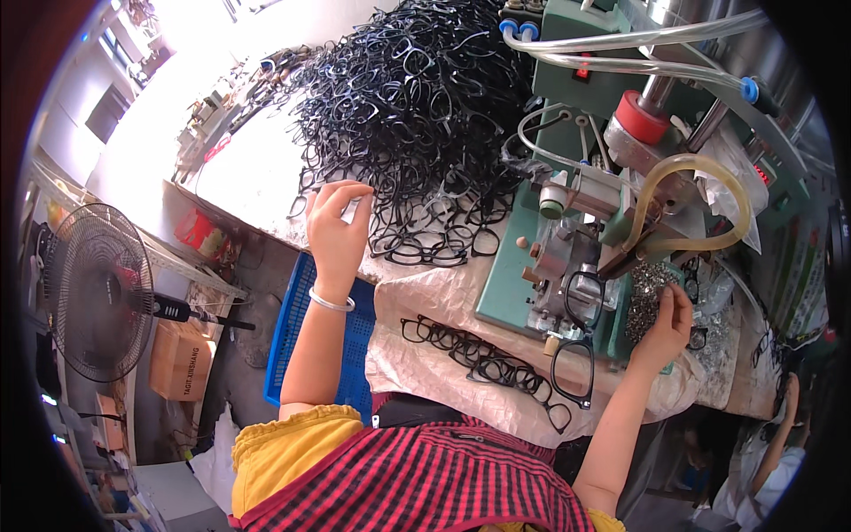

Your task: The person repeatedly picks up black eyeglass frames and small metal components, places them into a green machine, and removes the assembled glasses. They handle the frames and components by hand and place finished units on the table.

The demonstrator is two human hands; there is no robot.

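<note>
My left hand (337, 239) is raised at the near edge of a big heap of black eyeglass frames (417, 115). Its fingers are bent, with a gap to the thumb, and nothing shows in it. My right hand (665, 330) has its fingertips drawn together at a pile of small shiny metal parts (647, 297); whatever they pinch is hidden. Between my hands, one black eyeglass frame (591, 377) sits at the metal fixture (565, 253) of a green bench machine (505, 288), one rim hanging over the front.
A row of black eyeglass frames (483, 359) lies on brown paper (399, 306) before me. Clear hoses (638, 40) and a thick yellowish tube (745, 199) cross the machine. At left are a blue crate (284, 350), a fan (102, 293) and a cardboard box (177, 362).
</note>
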